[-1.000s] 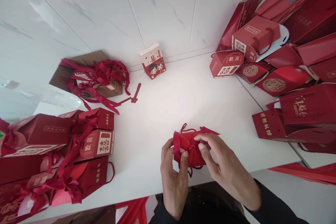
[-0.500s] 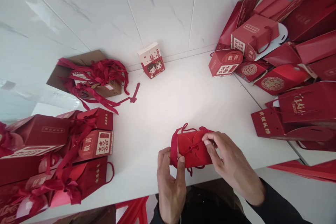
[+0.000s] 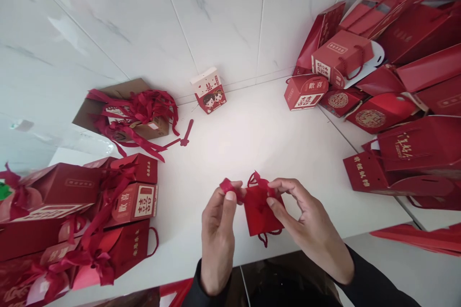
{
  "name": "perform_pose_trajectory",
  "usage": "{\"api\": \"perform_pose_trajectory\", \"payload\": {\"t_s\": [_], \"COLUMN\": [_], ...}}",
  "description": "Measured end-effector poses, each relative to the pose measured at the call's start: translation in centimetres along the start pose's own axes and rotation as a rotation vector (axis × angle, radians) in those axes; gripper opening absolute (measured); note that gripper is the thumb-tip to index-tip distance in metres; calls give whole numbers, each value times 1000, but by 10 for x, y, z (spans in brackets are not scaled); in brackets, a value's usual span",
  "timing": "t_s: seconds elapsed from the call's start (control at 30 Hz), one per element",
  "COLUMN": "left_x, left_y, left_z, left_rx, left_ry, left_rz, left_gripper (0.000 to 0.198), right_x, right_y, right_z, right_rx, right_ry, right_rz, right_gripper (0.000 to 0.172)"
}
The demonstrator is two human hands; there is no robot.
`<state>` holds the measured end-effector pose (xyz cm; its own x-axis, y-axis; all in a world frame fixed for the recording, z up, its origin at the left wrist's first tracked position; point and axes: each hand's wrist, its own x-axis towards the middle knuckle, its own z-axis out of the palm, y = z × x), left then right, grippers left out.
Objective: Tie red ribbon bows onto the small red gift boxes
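A small red gift box (image 3: 263,216) with cord handles lies on the white table in front of me. My left hand (image 3: 220,220) pinches one end of a red ribbon (image 3: 227,186) between thumb and fingers, just left of the box. On the other side, my right hand (image 3: 302,216) is closed on another part of the ribbon above the box's upper right corner. The ribbon runs over the top of the box, partly hidden by my fingers. Loops of dark red cord stick out at the box's top and bottom edges.
Ribbon-tied red boxes (image 3: 126,204) are stacked at left. Behind them a cardboard box (image 3: 84,110) overflows with red ribbons. A cartoon-couple box (image 3: 211,93) stands by the tiled wall. Many red gift boxes (image 3: 370,117) crowd the right side. A flower-ended strip (image 3: 186,136) lies on the table.
Both hands have come off the box's sides and now lift the ribbon above it. My left hand has moved left and up with its end. The view has shifted slightly.
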<state>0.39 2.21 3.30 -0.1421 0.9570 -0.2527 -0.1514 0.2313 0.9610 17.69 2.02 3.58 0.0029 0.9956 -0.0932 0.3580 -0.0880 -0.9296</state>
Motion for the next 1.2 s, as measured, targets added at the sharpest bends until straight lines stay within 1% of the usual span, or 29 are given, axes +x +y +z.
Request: {"api": "perform_pose_trajectory", "payload": {"t_s": [0.13,0.27,0.37,0.47,0.53,0.6,0.67,0.77,0.87,0.93,1.0,1.03,1.1,1.2], "left_x": [13,23,28,27,24,19,15,11,8,7,8,8,10,8], "left_y": [15,26,27,22,16,10,7,10,19,25,28,27,21,6], "left_z": [-4,-3,-1,-1,-1,-3,-4,-3,3,8,13,15,14,7], "left_rx": [77,197,293,405,476,520,504,382,215,132,99,101,151,293], "left_ry": [61,90,95,11,-70,-115,-117,-93,-85,-80,-80,-76,-43,72], "left_rz": [111,173,193,139,83,54,43,10,-39,-48,-35,-27,-3,64], "left_gripper": [30,35,39,44,42,37,33,32,44,51,56,58,59,52], "right_x": [3,5,5,3,2,1,-1,-4,-4,-3,-1,0,1,2], "right_y": [-2,-8,-8,-2,4,9,11,8,1,-3,-5,-5,-4,-2], "right_z": [-1,0,1,-1,-3,-6,-8,-7,-1,6,12,14,14,8], "right_rx": [92,165,180,107,59,22,-22,-91,-178,-249,-287,-284,-260,-247], "right_ry": [-22,-24,-10,40,65,81,101,110,10,-64,-91,-91,-80,-44], "right_rz": [25,14,11,9,25,31,16,-62,-230,-344,-400,-395,-338,-244], "right_gripper": [30,27,25,23,22,21,20,17,14,16,14,13,11,6]}}
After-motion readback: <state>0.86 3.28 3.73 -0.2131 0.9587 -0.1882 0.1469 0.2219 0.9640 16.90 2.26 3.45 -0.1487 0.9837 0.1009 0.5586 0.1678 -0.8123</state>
